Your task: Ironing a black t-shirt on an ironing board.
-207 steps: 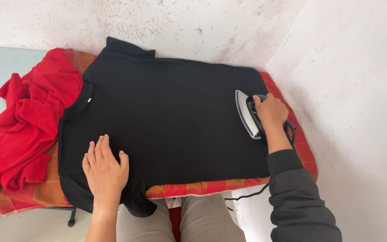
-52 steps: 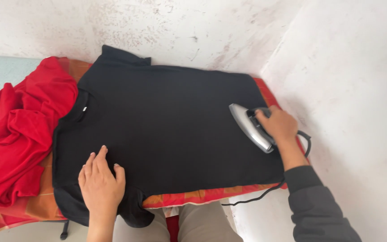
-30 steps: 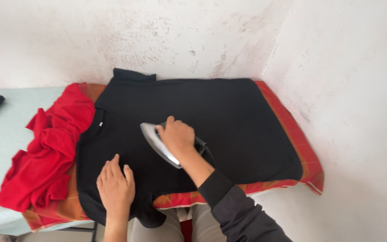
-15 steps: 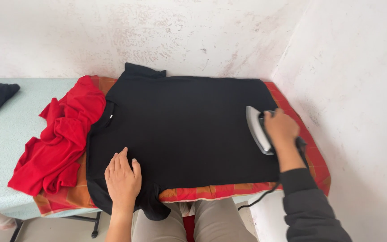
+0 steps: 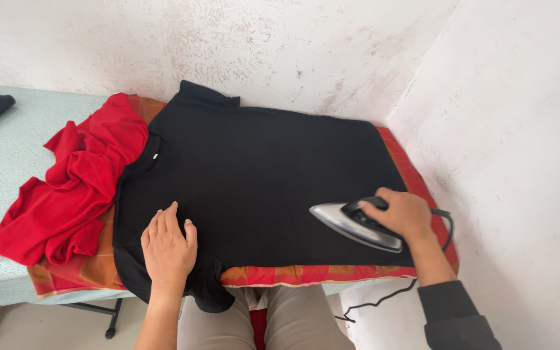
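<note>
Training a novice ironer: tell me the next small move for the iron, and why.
Probably glide the iron leftward along the black shirt's near hem. The right hand grips it, tip pointing left, while the left hand presses the fabric flat there.

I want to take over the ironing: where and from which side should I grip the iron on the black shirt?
Grip the iron by its dark top handle, coming from above at the rear end. The right hand wraps it there now; the pointed tip faces left, the soleplate lies on the black shirt, and the cord trails right.
</note>
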